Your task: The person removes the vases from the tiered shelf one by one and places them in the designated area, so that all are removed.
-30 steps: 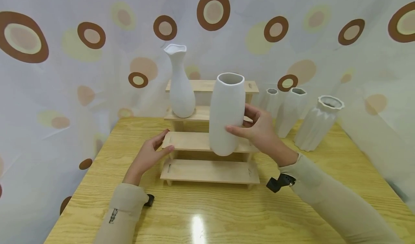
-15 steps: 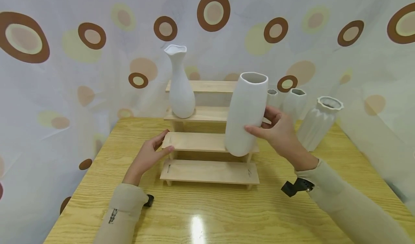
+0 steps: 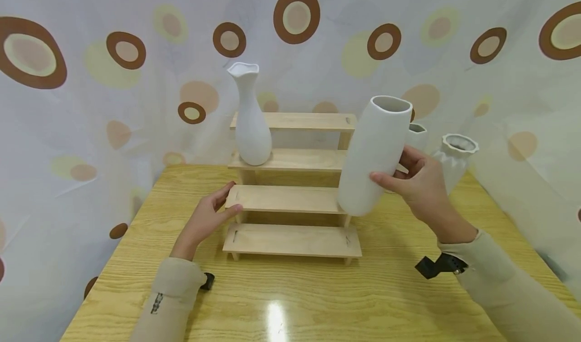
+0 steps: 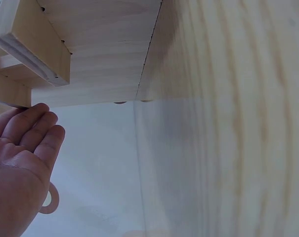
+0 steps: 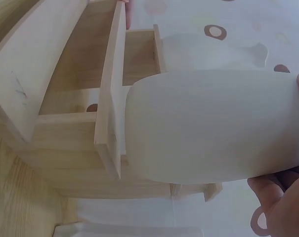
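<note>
My right hand [image 3: 419, 185] grips a tall smooth white vase [image 3: 374, 155] by its right side, thumb in front and fingers behind. The vase tilts, its top leaning right, and its base overlaps the right end of a tiered wooden display stand [image 3: 290, 241]. In the right wrist view the vase [image 5: 213, 126] lies across the middle, its base close beside a board's edge. My left hand [image 3: 209, 221] holds the stand's left end, thumb at the front of a board and fingers toward its back. A narrow-necked white vase [image 3: 252, 130] stands on a higher tier at the left.
Behind my right hand a fluted white vase [image 3: 456, 155] and an angular white vase [image 3: 416, 135] stand on the right of the wood-grain table [image 3: 272, 296], partly hidden. A patterned sheet [image 3: 136, 90] hangs close behind the table.
My right hand has carried the smooth vase rightward from in front of the stand's middle to its right end, and the vase leans more to the right. My left hand has stayed on the stand.
</note>
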`<state>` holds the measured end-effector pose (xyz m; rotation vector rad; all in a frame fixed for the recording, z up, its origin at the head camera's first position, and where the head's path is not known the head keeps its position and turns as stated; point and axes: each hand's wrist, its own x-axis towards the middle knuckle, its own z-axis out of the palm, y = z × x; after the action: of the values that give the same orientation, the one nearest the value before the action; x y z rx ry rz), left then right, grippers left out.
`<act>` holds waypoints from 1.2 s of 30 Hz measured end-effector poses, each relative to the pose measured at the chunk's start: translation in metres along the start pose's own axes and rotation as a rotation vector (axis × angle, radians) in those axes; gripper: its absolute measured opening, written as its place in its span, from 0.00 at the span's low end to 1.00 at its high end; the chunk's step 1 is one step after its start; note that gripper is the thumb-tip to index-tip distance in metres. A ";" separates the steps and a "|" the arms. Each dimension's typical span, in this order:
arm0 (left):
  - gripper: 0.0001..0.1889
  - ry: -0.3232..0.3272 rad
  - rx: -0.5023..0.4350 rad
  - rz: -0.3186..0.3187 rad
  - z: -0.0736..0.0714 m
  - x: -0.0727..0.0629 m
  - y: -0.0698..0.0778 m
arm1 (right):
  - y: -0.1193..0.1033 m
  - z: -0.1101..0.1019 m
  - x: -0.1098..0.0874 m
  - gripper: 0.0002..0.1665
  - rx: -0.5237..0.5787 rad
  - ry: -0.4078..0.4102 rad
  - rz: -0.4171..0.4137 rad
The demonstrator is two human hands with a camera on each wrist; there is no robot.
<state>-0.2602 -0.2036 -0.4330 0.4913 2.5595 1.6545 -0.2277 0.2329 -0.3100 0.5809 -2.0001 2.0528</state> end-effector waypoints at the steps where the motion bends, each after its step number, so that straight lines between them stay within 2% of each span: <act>1: 0.40 0.000 -0.001 -0.001 0.000 0.000 0.000 | 0.000 -0.002 -0.001 0.35 0.001 0.005 0.002; 11: 0.38 -0.007 -0.008 -0.001 0.000 0.001 -0.002 | -0.001 -0.023 -0.007 0.36 -0.021 0.048 -0.006; 19: 0.38 -0.010 -0.003 0.003 0.000 0.001 0.000 | 0.002 -0.037 -0.010 0.36 -0.014 0.131 0.010; 31: 0.38 -0.007 -0.006 0.012 0.001 -0.001 0.002 | 0.014 -0.052 -0.010 0.39 -0.016 0.200 -0.004; 36: 0.38 -0.008 -0.010 0.000 0.001 0.002 0.001 | 0.026 -0.055 -0.008 0.37 -0.011 0.218 0.002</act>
<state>-0.2613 -0.2020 -0.4319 0.4959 2.5442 1.6605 -0.2386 0.2870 -0.3366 0.3365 -1.8864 2.0081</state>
